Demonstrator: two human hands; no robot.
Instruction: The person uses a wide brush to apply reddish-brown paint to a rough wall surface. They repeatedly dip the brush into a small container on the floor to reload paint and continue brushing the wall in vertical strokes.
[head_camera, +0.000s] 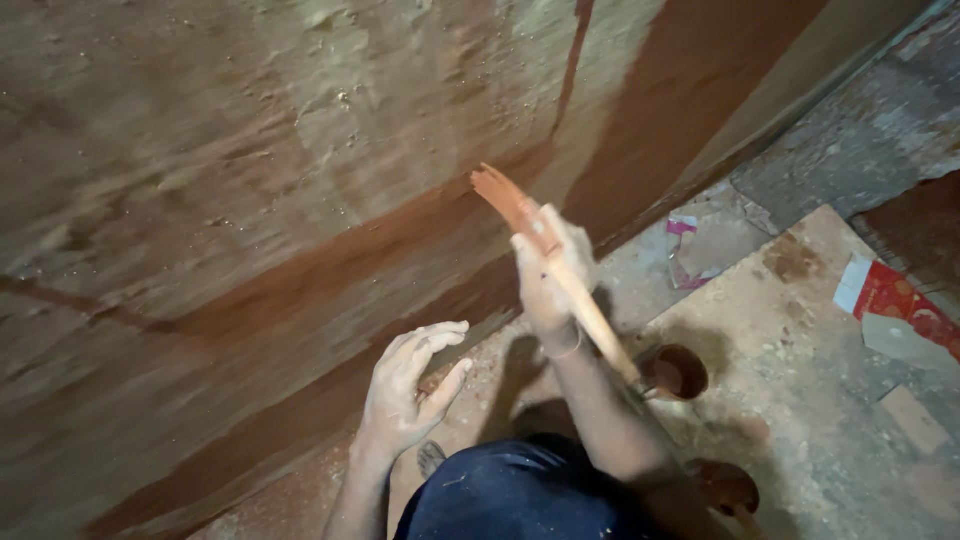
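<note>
right hand (548, 275) clamped round brush (545, 262) mid-handle, bristles above it on wall (250, 180) | left hand (408, 385) open, empty, lower left | brush looks light, stiff handle, probably paint-slick, so grip mid-handle

Floor (800, 400): dusty concrete w/ reddish stains. Small round cup (676, 371) of brown-red liquid mid-floor; 2nd cup (727, 486) nearer floor's bottom edge. Red-and-white packet (890, 300) at right edge, pale card scrap (912, 418) just below it. Crumpled pink/white wrapper (690, 250) near the floor's far edge. Dark blue cloth (520, 495) at bottom edge.
</note>
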